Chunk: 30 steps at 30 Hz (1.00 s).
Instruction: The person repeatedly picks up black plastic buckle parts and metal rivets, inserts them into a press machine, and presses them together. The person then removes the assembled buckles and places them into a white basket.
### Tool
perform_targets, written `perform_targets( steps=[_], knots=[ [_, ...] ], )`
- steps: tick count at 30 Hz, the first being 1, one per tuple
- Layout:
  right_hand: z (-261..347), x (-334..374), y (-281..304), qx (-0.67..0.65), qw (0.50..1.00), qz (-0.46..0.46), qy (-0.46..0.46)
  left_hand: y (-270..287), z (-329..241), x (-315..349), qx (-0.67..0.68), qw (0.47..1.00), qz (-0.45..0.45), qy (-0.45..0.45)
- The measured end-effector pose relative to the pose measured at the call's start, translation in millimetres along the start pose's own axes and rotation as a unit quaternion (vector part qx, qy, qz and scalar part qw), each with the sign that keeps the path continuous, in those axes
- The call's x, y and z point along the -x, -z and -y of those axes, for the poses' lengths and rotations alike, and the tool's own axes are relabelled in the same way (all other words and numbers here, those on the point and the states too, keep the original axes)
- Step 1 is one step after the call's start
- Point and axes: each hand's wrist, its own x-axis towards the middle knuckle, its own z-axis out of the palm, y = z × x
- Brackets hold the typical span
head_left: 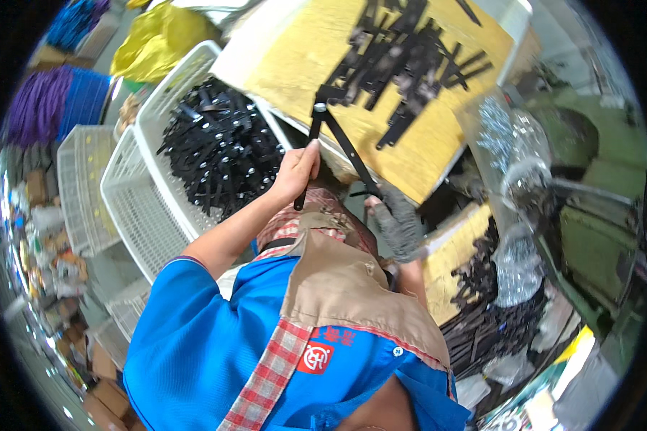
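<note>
My left hand [295,172] is bare and grips one leg of a pair of black metal strips [341,144]. The two strips are joined at a pivot at their far end and spread into a V toward me. My right hand [397,221] wears a grey glove and holds the lower end of the other leg. Both hands are in front of my chest, at the near edge of a yellow board [302,65]. A loose pile of black strips [402,50] lies on that board.
A white plastic basket [133,208] at my left holds a heap of black strips [219,147]; another white basket [79,187] stands beside it. Clear bags of small silver parts [516,144] lie to my right. More black strips [482,316] are piled at the lower right.
</note>
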Motion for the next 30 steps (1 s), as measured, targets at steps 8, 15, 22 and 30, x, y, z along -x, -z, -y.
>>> perform_targets(
  steps=[8,15,22,30],
  knots=[
    [4.5,1.7,19.9,0.029,0.997,0.072,-0.016,96.8,67.6,46.1,0.209,0.849,-0.475,0.097],
    [-14.0,47.6,75.6,0.021,0.994,-0.109,-0.015,86.4,186.6,76.5,-0.111,0.905,-0.339,0.234],
    [-108.0,164.0,189.4,0.067,0.860,-0.506,0.025,34.2,66.0,8.2,-0.125,0.970,-0.208,-0.025],
    [-167.1,190.6,149.4,0.517,0.665,-0.523,-0.127,-27.7,-14.9,-140.1,-0.352,0.911,-0.037,-0.212]
  ],
)
